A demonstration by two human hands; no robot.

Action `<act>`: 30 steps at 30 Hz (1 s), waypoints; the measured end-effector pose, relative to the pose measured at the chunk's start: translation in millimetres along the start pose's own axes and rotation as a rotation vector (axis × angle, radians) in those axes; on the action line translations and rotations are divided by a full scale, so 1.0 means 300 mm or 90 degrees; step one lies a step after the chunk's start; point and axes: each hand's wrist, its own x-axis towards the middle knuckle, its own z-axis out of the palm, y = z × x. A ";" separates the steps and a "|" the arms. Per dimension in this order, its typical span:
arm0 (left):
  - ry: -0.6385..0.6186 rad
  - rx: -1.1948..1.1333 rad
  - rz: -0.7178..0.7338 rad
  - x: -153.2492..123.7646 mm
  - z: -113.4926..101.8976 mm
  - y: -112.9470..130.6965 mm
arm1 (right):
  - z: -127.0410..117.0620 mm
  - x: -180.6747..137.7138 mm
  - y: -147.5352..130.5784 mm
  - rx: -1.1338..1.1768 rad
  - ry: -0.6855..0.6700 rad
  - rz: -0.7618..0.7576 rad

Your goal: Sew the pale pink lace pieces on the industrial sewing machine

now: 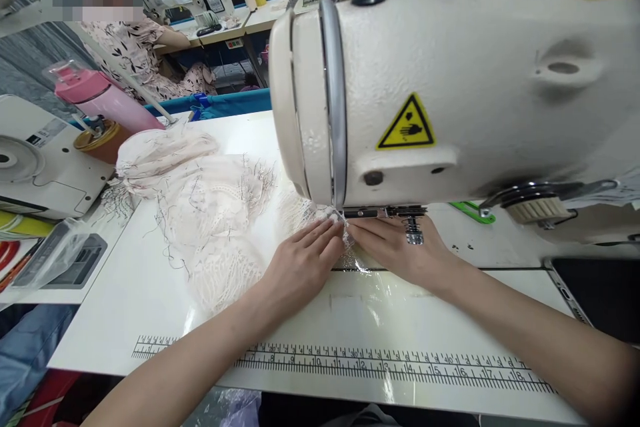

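Note:
A white sewing machine spans the right half of the head view, its needle area low at the centre. My left hand lies flat, fingers stretched forward on a piece of white lace just left of the needle area. To the right of it, my right hand reaches under the machine head with its fingers extended; the fingertips rest beside a narrow lace strip and are partly hidden. A heap of pale lace fabric with loose thread ends lies left of my left hand.
A printed ruler runs along the table's front edge. A phone lies at the right, a green clip-like tool behind my right hand. At the left stand a pink bottle and another machine. A person sits beyond.

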 end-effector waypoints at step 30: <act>-0.013 0.040 -0.024 -0.022 0.029 -0.042 | 0.058 -0.009 -0.055 0.017 0.040 -0.082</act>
